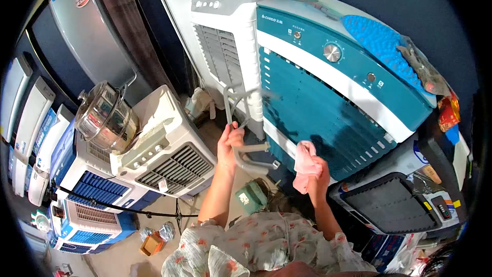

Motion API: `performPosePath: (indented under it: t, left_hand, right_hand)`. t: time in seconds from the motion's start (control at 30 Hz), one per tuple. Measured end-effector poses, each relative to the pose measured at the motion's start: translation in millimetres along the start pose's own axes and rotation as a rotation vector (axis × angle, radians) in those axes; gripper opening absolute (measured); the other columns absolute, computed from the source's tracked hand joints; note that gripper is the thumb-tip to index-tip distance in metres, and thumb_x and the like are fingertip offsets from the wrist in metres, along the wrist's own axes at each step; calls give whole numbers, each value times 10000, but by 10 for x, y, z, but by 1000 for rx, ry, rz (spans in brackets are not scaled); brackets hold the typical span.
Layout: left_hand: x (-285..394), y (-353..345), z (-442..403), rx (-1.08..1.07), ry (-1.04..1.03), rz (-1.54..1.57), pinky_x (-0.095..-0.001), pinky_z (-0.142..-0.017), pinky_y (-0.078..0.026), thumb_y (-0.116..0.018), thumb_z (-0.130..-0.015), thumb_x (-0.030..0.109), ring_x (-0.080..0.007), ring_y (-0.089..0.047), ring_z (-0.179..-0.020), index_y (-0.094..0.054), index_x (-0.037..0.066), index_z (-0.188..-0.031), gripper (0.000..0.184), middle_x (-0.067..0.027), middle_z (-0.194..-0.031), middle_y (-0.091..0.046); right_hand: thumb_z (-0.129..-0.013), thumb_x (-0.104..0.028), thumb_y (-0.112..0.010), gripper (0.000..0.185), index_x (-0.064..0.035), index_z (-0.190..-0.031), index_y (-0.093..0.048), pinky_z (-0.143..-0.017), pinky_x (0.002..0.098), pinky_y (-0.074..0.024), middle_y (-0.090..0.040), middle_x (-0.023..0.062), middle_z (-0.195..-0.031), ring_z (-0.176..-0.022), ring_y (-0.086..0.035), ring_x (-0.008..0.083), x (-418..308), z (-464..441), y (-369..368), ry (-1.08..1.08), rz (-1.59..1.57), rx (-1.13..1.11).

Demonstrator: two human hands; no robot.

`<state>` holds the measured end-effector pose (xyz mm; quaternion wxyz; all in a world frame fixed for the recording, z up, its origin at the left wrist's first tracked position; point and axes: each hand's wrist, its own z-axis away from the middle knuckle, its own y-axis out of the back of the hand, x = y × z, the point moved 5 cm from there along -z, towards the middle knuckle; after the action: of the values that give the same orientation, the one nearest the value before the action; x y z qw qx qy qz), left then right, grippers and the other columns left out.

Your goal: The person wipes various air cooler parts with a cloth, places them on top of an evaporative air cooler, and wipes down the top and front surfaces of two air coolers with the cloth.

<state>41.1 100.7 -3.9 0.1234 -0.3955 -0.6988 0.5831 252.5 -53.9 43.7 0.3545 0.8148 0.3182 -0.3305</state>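
Note:
My left hand [229, 144] is closed around a bent, pale grey tubular frame [251, 149], whose exact kind I cannot make out. The frame's upper loops stand in front of a white air cooler [223, 54], and its lower tubes reach to the right, partly blurred. In my right hand [320, 178] is a bunched pink cloth [306, 166], gripped with the fingers wrapped round it. Behind the cloth rises the large teal front of a Chigo air cooler [318, 102]. A gap separates the cloth from the frame.
A green box-like thing [251, 197] is on the floor below the frame. To the left stands a beige air cooler [177, 172] with a steel pot [107, 118] on top. A black-fronted appliance [392, 205] is at right. A thin black bar [120, 209] crosses the lower left.

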Motion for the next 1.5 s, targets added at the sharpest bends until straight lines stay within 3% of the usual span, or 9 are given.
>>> performPosePath:
  t: [0.13,0.33,0.5,0.57,0.63,0.87,0.93,1.23,1.5]
  left_hand:
    - [-337,-177,230,-121,69,-19,-191,-405,-343,-441,-943,273,-45,-360,-433,-370,89,-1325,430,-18,-684,-380]
    - [-445,-252,405,-189,54,-199,-158,-354,-306,-437,-940,311,-29,-316,-390,-69,266,-1427,612,-17,-643,-385]
    - [-495,-239,585,-197,102,-336,-167,-333,-273,-495,-919,258,-35,-282,-374,-21,273,-1427,695,-8,-593,-382]
    - [-613,-272,632,-187,153,-370,-177,-322,-236,-529,-902,183,-42,-258,-363,-4,276,-1428,749,-2,-558,-373]
    - [-717,-207,696,-111,225,-351,-182,-325,-230,-525,-885,115,-49,-262,-365,-22,281,-1430,760,1,-551,-361]
    - [-629,139,960,109,272,-509,-191,-342,-260,-524,-857,113,-61,-284,-400,-158,237,-1423,685,-49,-694,-413]
    - [-587,144,978,215,208,-661,-201,-399,-315,-539,-843,118,-70,-355,-471,-206,207,-1410,664,-56,-753,-451]
    - [-449,16,1048,573,-496,-1926,-255,-697,-459,-618,-796,38,-111,-521,-846,-338,62,-1297,575,-30,-1001,-515]
    - [-447,-84,1004,724,-323,-2205,-253,-644,-484,-463,-883,116,-163,-591,-721,-417,0,-1131,278,-96,-834,-584]
  right_hand:
    - [-754,-8,-515,222,-31,-971,-552,-853,327,-417,-575,127,-1022,-956,-549,244,-769,-360,-13,-230,440,-367]
    - [-610,61,-508,366,-13,-961,-576,-817,374,-421,-592,170,-1003,-937,-547,340,-403,-16,-121,320,-124,-110]
    - [-597,106,-395,438,5,-995,-549,-900,348,-399,-580,157,-1046,-999,-542,282,-1115,-547,-114,-432,-221,-316]
    - [-624,98,-387,490,4,-1089,-507,-949,330,-381,-551,118,-1115,-1055,-522,233,1,-415,-525,-77,-527,-210]
    - [-656,76,-405,499,-6,-1142,-482,-933,329,-401,-534,111,-1143,-1061,-522,224,-62,-457,-654,-514,-1037,-273]
    - [-771,-122,-516,184,-79,-940,-578,-751,323,-481,-617,79,-879,-840,-589,244,-797,-645,-642,-175,-720,-544]
    - [-756,-97,-499,238,-55,-979,-567,-767,321,-482,-619,90,-907,-871,-589,225,-758,-538,-738,-766,-1044,-572]
    - [-698,-42,-460,448,15,-1141,-490,-801,315,-477,-579,129,-1046,-917,-586,211,209,-328,-1295,-676,-1326,-698]
    - [-757,-49,-490,339,-9,-1091,-530,-694,262,-478,-586,79,-964,-827,-577,137,231,-355,-1251,-738,-1130,-602]
